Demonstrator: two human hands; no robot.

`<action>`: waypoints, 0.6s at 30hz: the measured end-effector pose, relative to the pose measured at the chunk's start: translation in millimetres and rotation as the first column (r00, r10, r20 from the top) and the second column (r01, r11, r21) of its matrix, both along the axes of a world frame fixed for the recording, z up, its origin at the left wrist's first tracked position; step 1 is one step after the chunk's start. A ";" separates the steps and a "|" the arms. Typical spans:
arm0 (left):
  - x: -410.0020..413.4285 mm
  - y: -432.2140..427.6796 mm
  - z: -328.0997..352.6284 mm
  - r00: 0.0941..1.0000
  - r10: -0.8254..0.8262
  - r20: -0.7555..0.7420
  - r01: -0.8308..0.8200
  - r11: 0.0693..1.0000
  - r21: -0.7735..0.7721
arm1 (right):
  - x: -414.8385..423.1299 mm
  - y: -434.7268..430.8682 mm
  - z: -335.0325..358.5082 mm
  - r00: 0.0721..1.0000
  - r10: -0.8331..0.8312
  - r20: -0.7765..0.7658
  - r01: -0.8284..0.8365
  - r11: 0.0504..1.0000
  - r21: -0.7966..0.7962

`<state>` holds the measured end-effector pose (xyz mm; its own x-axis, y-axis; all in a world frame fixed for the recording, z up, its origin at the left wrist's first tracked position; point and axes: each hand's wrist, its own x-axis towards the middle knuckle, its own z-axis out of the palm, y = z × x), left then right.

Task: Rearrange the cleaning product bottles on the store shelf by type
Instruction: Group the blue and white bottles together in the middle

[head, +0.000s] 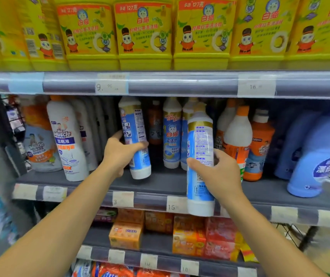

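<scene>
My left hand [120, 152] grips a white and blue bottle [135, 136] with its back label facing me, tilted, its base at the middle shelf [160, 182]. My right hand [218, 172] holds a second, matching blue and white bottle [200, 162] upright in front of the shelf's edge. Behind them stand two more bottles of the same type [172, 134], label forward. A white Mr Muscle bottle [66, 136] leans at the left. White bottles with orange caps and an orange bottle [260, 144] stand at the right.
Yellow detergent jugs [142, 33] fill the top shelf. Light blue bottles [312, 156] lean at the far right of the middle shelf. Boxed soaps [188, 234] lie on the lower shelf. Price tags [177, 204] line the shelf edges. A dark bottle [155, 124] stands at the back.
</scene>
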<state>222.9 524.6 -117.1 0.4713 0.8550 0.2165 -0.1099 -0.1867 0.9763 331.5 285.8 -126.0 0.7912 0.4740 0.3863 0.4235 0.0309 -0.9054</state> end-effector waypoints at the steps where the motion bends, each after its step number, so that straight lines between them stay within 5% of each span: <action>1: -3.6 -6.0 0.6 1.000 -0.010 -0.001 0.010 1.000 -0.019 | 2.5 -2.1 1.5 1.000 -0.001 0.003 0.001 1.000 0.002; 10: -13.7 -38.1 3.6 0.993 -0.099 -0.057 0.099 0.995 0.006 | 3.2 -0.4 3.3 0.990 0.019 -0.138 -0.002 0.993 0.118; 18: 14.9 -61.1 2.1 0.989 -0.137 -0.062 0.144 0.982 0.120 | 6.5 -8.1 4.0 0.993 0.006 -0.115 0.012 0.988 0.154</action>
<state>237.8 463.5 -115.0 0.5984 0.7478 0.2876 -0.0920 -0.2925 0.9518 338.0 277.7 -121.9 0.8359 0.4133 0.3612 0.3175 0.1726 -0.9324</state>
